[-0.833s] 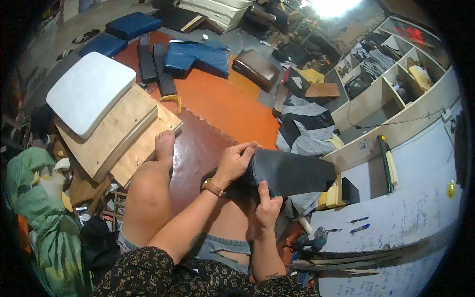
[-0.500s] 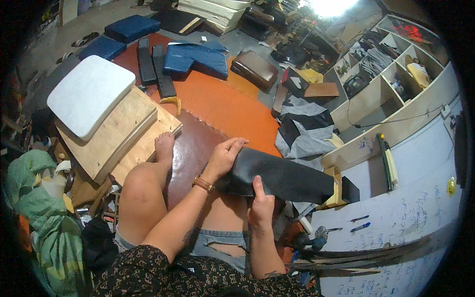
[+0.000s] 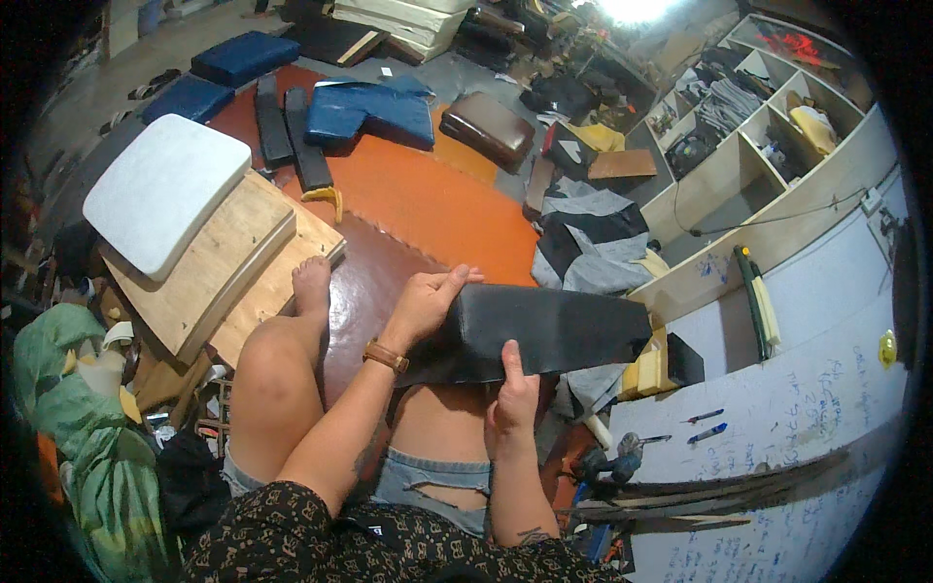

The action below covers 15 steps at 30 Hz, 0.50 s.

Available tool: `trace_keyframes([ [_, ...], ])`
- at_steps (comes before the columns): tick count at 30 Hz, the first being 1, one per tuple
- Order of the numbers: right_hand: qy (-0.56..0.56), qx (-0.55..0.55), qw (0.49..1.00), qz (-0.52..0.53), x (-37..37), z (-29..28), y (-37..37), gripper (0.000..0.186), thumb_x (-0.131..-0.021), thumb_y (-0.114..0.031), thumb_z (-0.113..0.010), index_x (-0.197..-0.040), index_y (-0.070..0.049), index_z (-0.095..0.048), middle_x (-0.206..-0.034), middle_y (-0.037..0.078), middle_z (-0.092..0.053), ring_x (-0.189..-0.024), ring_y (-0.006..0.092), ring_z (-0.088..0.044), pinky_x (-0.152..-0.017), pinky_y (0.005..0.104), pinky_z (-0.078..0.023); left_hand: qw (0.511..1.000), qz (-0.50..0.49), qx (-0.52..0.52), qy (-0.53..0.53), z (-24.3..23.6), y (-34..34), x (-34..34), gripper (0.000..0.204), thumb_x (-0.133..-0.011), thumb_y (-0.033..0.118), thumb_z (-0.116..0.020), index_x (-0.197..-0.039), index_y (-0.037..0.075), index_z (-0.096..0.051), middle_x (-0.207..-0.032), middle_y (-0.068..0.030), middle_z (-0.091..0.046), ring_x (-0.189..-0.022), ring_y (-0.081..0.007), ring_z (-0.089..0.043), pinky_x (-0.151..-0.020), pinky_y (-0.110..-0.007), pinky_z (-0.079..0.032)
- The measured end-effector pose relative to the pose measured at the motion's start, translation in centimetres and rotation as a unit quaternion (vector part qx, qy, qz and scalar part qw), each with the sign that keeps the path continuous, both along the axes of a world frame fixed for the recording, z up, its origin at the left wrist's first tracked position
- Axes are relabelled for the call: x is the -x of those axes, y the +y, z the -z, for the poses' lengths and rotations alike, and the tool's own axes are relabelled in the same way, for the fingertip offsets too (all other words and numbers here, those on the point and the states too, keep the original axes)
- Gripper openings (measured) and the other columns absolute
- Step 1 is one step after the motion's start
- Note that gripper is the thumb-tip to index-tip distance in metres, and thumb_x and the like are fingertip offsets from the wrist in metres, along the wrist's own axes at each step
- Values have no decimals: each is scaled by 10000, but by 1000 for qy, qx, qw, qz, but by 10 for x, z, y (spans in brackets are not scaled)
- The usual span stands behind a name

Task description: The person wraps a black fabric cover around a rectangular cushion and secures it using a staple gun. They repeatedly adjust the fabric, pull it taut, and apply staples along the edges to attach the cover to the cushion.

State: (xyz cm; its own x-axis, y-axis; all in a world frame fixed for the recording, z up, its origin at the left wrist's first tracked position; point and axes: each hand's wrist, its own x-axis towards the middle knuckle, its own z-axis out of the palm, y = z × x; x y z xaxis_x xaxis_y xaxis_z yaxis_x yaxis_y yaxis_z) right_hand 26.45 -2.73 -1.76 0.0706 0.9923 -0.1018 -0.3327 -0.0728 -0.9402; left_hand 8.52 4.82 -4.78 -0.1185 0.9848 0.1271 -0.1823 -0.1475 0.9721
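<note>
Across my lap lies a long black leather-like cover [image 3: 554, 330], shiny, with a fold near its left end. My left hand [image 3: 428, 301] is closed over its far left edge; those fingertips are partly hidden. From the near side my right hand [image 3: 513, 394] pinches the cover's edge, thumb on top and the other fingers hidden beneath. Just past the cover's right end sits a yellow foam block [image 3: 645, 369] with a black end piece [image 3: 684, 360].
A white cushion [image 3: 170, 194] rests on wooden boards [image 3: 209, 257] to the left. Blue pads [image 3: 369, 112], black strips [image 3: 309, 146] and a brown cushion [image 3: 488, 128] lie ahead on orange sheeting [image 3: 437, 214]. Shelving [image 3: 748, 180] and a written-on white board [image 3: 777, 437] flank the right.
The cover's right end has swung away from me, so more of the yellow foam and its black end piece shows. Both hands keep their hold. The view has shifted slightly.
</note>
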Motion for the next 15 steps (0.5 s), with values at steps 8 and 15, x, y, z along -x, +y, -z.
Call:
trace_keyframes([
  [8, -235, -42, 966, -104, 27, -16, -4, 469, -1047, -286, -741, -1370, 29, -612, -1348, 88, -644, -1223, 188, -575, -1080, 350, -439, 999, -14, -12, -41, 14, 9, 3, 531, -1133, 429, -541, -1147, -29, -808, -972, -91, -807, -897, -131, -708, -846, -294, -561],
  [15, -56, -3, 996, -66, 21, 19, 0, 426, -1051, -295, -736, -1361, -20, -640, -1361, 82, -655, -1223, 189, -604, -1083, 357, -461, 999, 3, 16, -48, -1, 7, 6, 604, -1148, 469, -469, -1184, -40, -793, -1086, -153, -801, -1038, -187, -714, -966, -324, -532],
])
